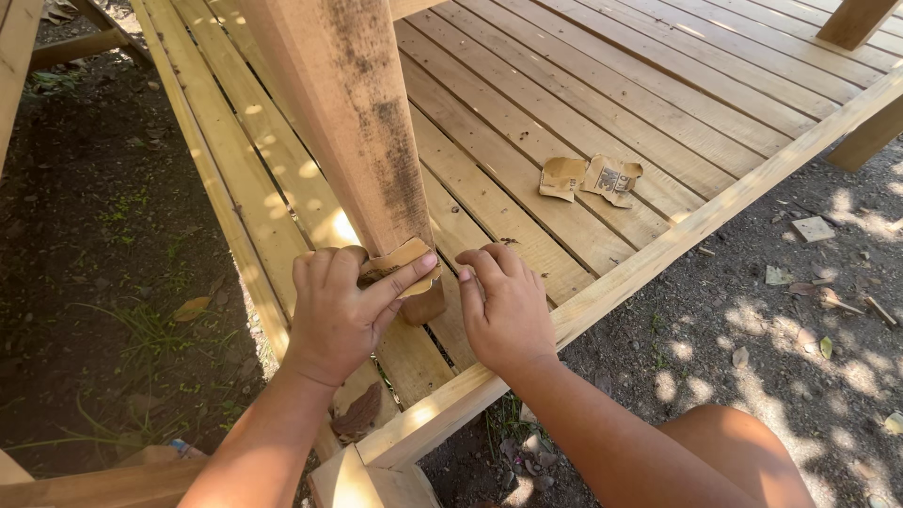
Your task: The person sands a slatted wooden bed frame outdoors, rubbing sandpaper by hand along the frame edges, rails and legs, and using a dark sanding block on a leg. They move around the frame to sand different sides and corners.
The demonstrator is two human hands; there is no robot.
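Deck: slatted plank platform (602,85) of pale new timber, raised over bare soil; edge board runs diagonally toward the lower middle.
Ground: dark earth (94,188) with dry leaves, sparse weeds and wood scraps on both sides of the deck.
Post: square upright post (348,113), grey-black staining down its faces, standing on the planks near the deck's corner.
Step in hand: judged to be sanding the stained base of the post; upper faces still dark, so the work looks early.
Left hand (343,310): fingers curled round a folded sheet of tan sandpaper (406,259), thumb and forefinger pressing it against the lowest part of the post.
Right hand (503,306): loosely closed, holding nothing visible, knuckles up, resting on the planks just beside the post's foot.
Spare sandpaper: two crumpled used pieces (590,177) lying on the planks, well apart from the hands.
Next move calls for: firm pressure along the grain, probably working upward into the stain; right hand bracing the post.
Risk: worn sheet may need swapping.
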